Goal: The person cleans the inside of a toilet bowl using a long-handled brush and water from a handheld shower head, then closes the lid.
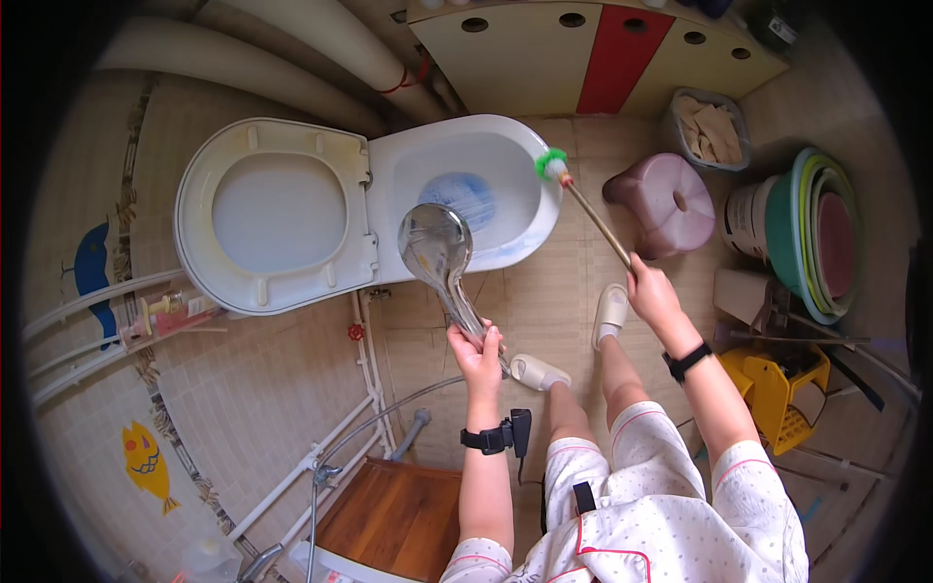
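My left hand (476, 352) is wrapped round the handle of a silver shower head (435, 245), held over the near rim of the toilet bowl (389, 155). Fine streaks of water show in the bowl above bluish water (465, 199). My right hand (653, 291) grips the long metal handle of a toilet brush (556, 167). Its green and white bristle head is at the right rim of the bowl; whether it touches the rim I cannot tell. The toilet seat and lid (280, 216) are raised at the left.
A pink stool (666, 206) stands right of the toilet, with a bin of paper (709, 131) behind it. Stacked basins (816, 233) and a yellow mop wringer (777, 394) line the right side. A hose (389, 400) trails near a wooden board (394, 515). Cabinets (515, 63) stand at the back.
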### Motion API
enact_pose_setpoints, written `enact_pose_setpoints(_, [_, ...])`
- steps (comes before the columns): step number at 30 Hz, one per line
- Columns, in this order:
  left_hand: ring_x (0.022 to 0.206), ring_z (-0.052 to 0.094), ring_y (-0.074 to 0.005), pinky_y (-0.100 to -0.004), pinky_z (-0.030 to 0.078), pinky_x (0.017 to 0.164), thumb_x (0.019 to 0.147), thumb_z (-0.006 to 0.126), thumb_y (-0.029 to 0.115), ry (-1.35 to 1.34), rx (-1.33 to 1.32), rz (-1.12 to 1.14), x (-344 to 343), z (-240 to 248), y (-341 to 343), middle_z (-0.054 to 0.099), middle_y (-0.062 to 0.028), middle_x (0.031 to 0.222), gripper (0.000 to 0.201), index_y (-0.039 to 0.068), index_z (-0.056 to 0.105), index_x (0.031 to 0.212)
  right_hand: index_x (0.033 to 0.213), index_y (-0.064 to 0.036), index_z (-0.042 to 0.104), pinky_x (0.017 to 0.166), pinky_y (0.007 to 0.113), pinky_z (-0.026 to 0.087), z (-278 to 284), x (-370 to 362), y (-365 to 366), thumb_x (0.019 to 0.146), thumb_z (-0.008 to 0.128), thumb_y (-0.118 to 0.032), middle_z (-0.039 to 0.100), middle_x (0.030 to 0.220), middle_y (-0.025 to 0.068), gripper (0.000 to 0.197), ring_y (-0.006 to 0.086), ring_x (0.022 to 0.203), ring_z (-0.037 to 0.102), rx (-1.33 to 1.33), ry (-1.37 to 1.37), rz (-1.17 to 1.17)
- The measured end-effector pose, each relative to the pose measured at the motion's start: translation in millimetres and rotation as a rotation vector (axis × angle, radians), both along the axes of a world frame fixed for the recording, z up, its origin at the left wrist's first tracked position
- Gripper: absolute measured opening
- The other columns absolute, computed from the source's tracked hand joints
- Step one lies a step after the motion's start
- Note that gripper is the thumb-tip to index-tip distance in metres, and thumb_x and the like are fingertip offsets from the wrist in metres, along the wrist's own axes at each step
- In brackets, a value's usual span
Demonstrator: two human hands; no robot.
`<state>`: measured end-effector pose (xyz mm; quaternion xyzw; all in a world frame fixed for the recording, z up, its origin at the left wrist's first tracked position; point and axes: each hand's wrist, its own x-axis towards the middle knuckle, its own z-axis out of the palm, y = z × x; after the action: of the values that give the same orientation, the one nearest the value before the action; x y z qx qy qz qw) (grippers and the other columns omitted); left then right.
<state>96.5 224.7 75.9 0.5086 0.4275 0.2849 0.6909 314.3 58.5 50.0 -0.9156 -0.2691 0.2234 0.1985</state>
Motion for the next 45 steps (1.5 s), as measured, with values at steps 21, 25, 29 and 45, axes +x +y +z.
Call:
enact_pose_setpoints(21, [0.067, 0.050, -0.0105, -0.0236, 0.045, 0.053, 0.079, 0.053, 0.004, -0.091, 0.058, 0.013, -2, 21, 23, 0.047, -0.0054, 0.090, 0.036, 0.007, 0.031, 0.107, 0.107, 0.0003, 0.045, 0.058, 0.047, 0.045, -5, -25, -15, 0.078, 0.047, -0.014, 0.055, 0.068, 0.0239, 0.033, 0.0391, 0.063, 0.055, -0.051, -0.025, 0.046])
enact_pose_setpoints(25, [0.067, 0.050, -0.0106, -0.0234, 0.045, 0.053, 0.079, 0.053, 0.004, -0.079, 0.058, 0.021, -7, 20, 25, 0.047, -0.0055, 0.090, 0.036, 0.007, 0.031, 0.107, 0.107, -0.0024, 0.045, 0.058, 0.048, 0.045, 18, -44, -26, 0.077, 0.048, -0.015, 0.055, 0.066, 0.0238, 0.032, 0.0399, 0.062, 0.054, -0.138, 0.071, 0.072])
enact_pose_setpoints(29, [0.067, 0.050, -0.0106, -0.0231, 0.045, 0.053, 0.079, 0.053, 0.003, -0.105, 0.037, 0.018, -6, 21, 24, 0.047, -0.0055, 0.091, 0.036, 0.007, 0.031, 0.106, 0.099, 0.0000, 0.047, 0.056, 0.047, 0.045, 5, -13, 23, 0.078, 0.046, -0.013, 0.055, 0.066, 0.0233, 0.024, 0.0389, 0.062, 0.055, -0.024, -0.046, 0.053])
enact_pose_setpoints(45, [0.065, 0.050, -0.0104, -0.0233, 0.045, 0.052, 0.079, 0.054, 0.005, -0.084, 0.047, 0.024, -30, 22, 20, 0.047, -0.0055, 0.089, 0.035, 0.006, 0.031, 0.105, 0.097, -0.0038, 0.048, 0.059, 0.049, 0.044, 14, -92, -19, 0.077, 0.048, -0.013, 0.055, 0.067, 0.0241, 0.022, 0.0403, 0.064, 0.054, -0.074, 0.175, 0.004])
